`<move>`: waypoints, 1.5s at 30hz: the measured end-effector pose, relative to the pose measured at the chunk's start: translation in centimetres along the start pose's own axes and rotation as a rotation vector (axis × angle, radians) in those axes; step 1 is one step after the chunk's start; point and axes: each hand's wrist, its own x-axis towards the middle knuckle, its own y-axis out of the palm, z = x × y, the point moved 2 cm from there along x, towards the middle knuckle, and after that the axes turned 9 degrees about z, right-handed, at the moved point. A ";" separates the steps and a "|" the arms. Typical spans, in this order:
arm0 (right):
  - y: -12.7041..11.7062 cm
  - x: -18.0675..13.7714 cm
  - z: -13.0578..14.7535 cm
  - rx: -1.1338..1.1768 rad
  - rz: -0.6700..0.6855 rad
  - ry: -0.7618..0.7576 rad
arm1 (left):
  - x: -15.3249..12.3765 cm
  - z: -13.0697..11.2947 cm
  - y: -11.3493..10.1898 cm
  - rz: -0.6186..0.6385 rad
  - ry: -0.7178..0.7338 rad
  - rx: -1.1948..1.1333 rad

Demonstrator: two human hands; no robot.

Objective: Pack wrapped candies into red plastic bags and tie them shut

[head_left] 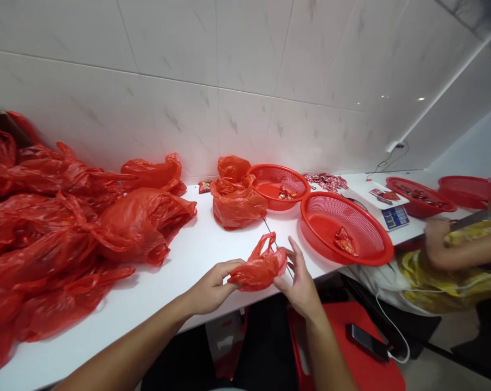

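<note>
A small red plastic bag [258,273] is held between my two hands above the table's front edge, its handle loop sticking up. My left hand [212,288] pinches the bag's left side, thumb and fingers closed on it. On the right side my right hand [298,279] grips the bag with the thumb and some fingers, while another finger is raised off it. What the bag contains, if anything, I cannot make out. Beyond it stands a fuller red bag [237,198]. Close by on the right is a red basket [322,239] with a few wrapped packets [345,242] inside.
Many filled red bags [58,228] are heaped on the table's left. Another red basket [265,198], small packets [326,182], a white tray [371,195] and more baskets [420,198] line the back right. A person in yellow [452,260] sits right. A phone [367,342] lies on a red stool [338,320].
</note>
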 end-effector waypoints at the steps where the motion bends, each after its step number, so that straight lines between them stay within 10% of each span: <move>1: 0.2 0.4 0.2 0.001 0.020 0.026 | -0.2 -0.1 -0.3 -0.016 -0.003 0.048; 16: -2.8 -0.9 -0.2 -0.328 -0.268 -0.043 | -7.3 3.4 -5.8 -0.412 -0.116 0.578; 27: -1.1 -2.2 -0.3 0.044 -0.003 0.097 | -6.2 -0.2 -3.9 -0.363 -0.155 0.817; 33: -0.2 -1.7 4.0 -0.091 0.185 -0.212 | -1.8 -2.5 -0.7 0.079 0.139 0.819; 38: -0.9 -2.7 5.8 -0.225 0.220 -0.298 | 0.5 1.2 -0.3 0.277 -0.077 0.962; 45: -3.2 -2.5 3.8 -0.492 0.109 -0.215 | 0.1 2.3 -1.3 0.243 -0.475 1.142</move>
